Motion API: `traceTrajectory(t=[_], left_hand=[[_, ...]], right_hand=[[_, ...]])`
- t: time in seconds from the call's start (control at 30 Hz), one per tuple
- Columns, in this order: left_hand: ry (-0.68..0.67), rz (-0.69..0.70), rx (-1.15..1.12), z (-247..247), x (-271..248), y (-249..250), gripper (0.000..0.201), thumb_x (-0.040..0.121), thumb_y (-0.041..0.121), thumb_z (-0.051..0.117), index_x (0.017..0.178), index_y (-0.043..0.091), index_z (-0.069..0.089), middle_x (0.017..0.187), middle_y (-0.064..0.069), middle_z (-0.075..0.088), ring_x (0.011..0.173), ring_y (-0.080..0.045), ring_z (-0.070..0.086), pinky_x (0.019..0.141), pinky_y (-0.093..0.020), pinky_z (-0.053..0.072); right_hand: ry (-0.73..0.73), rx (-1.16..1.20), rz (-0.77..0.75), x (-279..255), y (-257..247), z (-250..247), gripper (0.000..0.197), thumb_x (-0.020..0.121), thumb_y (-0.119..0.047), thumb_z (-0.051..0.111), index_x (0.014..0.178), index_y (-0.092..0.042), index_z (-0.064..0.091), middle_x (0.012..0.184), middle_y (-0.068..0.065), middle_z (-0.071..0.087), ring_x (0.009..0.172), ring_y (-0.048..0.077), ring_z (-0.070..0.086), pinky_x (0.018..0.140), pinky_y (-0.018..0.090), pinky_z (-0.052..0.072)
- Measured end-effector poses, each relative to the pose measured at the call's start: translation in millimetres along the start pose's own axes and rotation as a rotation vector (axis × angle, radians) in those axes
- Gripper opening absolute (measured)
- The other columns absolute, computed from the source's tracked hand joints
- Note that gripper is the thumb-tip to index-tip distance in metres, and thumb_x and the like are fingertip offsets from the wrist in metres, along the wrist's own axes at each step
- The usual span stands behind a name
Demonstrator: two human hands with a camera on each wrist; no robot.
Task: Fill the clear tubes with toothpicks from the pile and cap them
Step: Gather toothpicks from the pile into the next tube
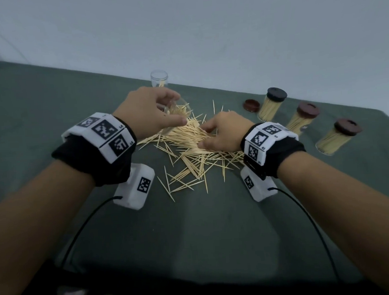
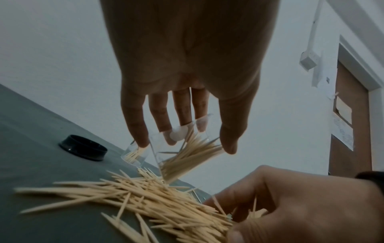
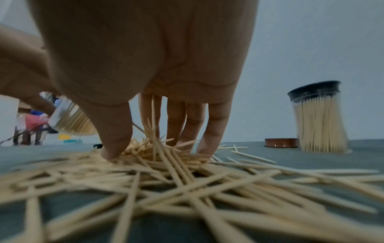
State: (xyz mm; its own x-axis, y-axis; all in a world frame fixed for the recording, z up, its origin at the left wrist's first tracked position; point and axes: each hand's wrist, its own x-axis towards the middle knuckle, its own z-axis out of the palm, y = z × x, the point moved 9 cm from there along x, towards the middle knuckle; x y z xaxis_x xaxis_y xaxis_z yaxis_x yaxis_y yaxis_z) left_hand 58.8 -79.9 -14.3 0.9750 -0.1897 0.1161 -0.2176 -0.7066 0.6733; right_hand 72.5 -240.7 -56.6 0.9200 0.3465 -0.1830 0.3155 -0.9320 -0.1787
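Two hands at the scattered pile of pale wooden toothpicks [image 1: 189, 152]. Left hand [image 1: 148, 111] grips a tilted, part-filled clear plastic tube [image 2: 187, 148]. Right hand [image 1: 222, 132], fingers curled, pinches toothpicks in the pile.

The left hand [image 2: 187, 69] hangs palm toward the camera, fingers pointing down. Its grip takes a clear plastic tube [image 2: 182, 148] between fingertips and thumb; the tube is tilted, open mouth low, partly filled with pale wooden toothpicks. Just beyond it, a second clear tube [image 2: 135, 156] stands on the grey-green tabletop [image 2: 31, 131] with a few toothpicks inside. A black round cap [image 2: 83, 149] lies on the tabletop to the left, apart from both tubes. A loose pile of pale wooden toothpicks [image 2: 135, 197] spreads below the tilted mouth. At lower right, the right hand [image 2: 290, 205] rests in the pile, fingers curled around several toothpicks. Behind are a white wall [image 2: 62, 49] and a brown door [image 2: 349, 115].
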Motion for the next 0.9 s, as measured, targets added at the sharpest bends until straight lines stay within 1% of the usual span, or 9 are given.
traceTrajectory(t=[0.07,0.17,0.27,0.33,0.4,0.47,0.57,0.77,0.9], left_hand=[[-0.008,0.007,0.013,1.1,-1.3,2.1,0.062,0.072,0.049,0.079,0.128,0.029,0.06,0.116,0.01,0.066,0.1,-0.005,0.064,0.094,-0.028,0.049],[-0.012,0.006,0.01,0.9,-2.0,3.4,0.062,0.072,0.048,0.079,0.128,0.029,0.06,0.116,0.01,0.066,0.1,-0.006,0.064,0.096,-0.029,0.049],[-0.012,0.005,-0.002,0.7,-1.8,3.8,0.063,0.072,0.048,0.08,0.128,0.029,0.06,0.116,0.009,0.066,0.101,-0.007,0.064,0.096,-0.031,0.05],[-0.013,0.005,-0.001,1.0,-1.7,4.0,0.062,0.073,0.048,0.08,0.129,0.029,0.06,0.116,0.009,0.066,0.101,-0.007,0.064,0.096,-0.03,0.049],[-0.016,0.004,0.001,2.0,-1.6,4.2,0.063,0.072,0.049,0.079,0.129,0.029,0.06,0.116,0.009,0.066,0.102,-0.007,0.064,0.097,-0.031,0.05],[-0.022,0.004,0.0,3.4,-1.7,4.3,0.063,0.072,0.049,0.079,0.128,0.029,0.06,0.116,0.009,0.066,0.102,-0.007,0.064,0.098,-0.033,0.05],[-0.02,0.004,0.006,3.9,-1.7,3.9,0.061,0.072,0.049,0.079,0.127,0.03,0.06,0.116,0.009,0.067,0.102,-0.007,0.064,0.098,-0.033,0.05],[-0.015,0.008,0.021,2.1,-0.9,2.7,0.062,0.073,0.05,0.079,0.129,0.03,0.06,0.119,0.009,0.066,0.103,-0.007,0.063,0.093,-0.026,0.048],[-0.015,0.007,0.022,3.5,-0.1,1.7,0.061,0.073,0.049,0.079,0.128,0.031,0.06,0.12,0.009,0.065,0.103,-0.006,0.062,0.091,-0.024,0.046]], right_hand=[[0.014,-0.007,0.012,1.5,-0.6,0.2,0.064,0.082,-0.046,0.071,0.139,-0.029,0.05,0.123,-0.005,0.065,0.114,0.017,0.058,0.097,0.028,0.044],[0.11,0.138,0.04,2.9,2.5,-6.0,0.081,0.073,-0.036,0.082,0.142,-0.032,0.039,0.109,-0.008,0.067,0.103,0.015,0.062,0.084,0.025,0.045],[0.109,0.192,0.069,5.3,7.8,-3.6,0.089,0.071,-0.039,0.083,0.141,-0.032,0.03,0.109,-0.007,0.065,0.1,0.015,0.06,0.083,0.027,0.045],[0.066,0.137,0.062,7.0,6.7,1.9,0.079,0.075,-0.043,0.079,0.139,-0.03,0.035,0.114,-0.006,0.062,0.105,0.016,0.058,0.084,0.027,0.043],[0.05,0.069,0.05,8.2,3.0,3.2,0.059,0.079,-0.045,0.075,0.13,-0.028,0.05,0.117,-0.005,0.062,0.107,0.017,0.058,0.084,0.026,0.042],[0.055,0.042,0.056,8.5,0.5,2.1,0.048,0.082,-0.043,0.073,0.124,-0.027,0.06,0.12,-0.002,0.062,0.108,0.018,0.059,0.086,0.025,0.043],[0.079,0.029,0.061,7.7,-1.8,-2.2,0.044,0.085,-0.038,0.071,0.127,-0.027,0.062,0.125,0.003,0.062,0.113,0.021,0.058,0.094,0.028,0.044],[0.108,0.006,0.039,2.0,1.8,-6.9,0.038,0.091,-0.035,0.064,0.128,-0.029,0.061,0.128,0.003,0.061,0.115,0.022,0.058,0.094,0.031,0.046],[0.113,0.014,0.047,1.0,6.0,-6.9,0.039,0.092,-0.031,0.062,0.13,-0.031,0.059,0.131,0.001,0.06,0.117,0.022,0.057,0.098,0.033,0.046]])
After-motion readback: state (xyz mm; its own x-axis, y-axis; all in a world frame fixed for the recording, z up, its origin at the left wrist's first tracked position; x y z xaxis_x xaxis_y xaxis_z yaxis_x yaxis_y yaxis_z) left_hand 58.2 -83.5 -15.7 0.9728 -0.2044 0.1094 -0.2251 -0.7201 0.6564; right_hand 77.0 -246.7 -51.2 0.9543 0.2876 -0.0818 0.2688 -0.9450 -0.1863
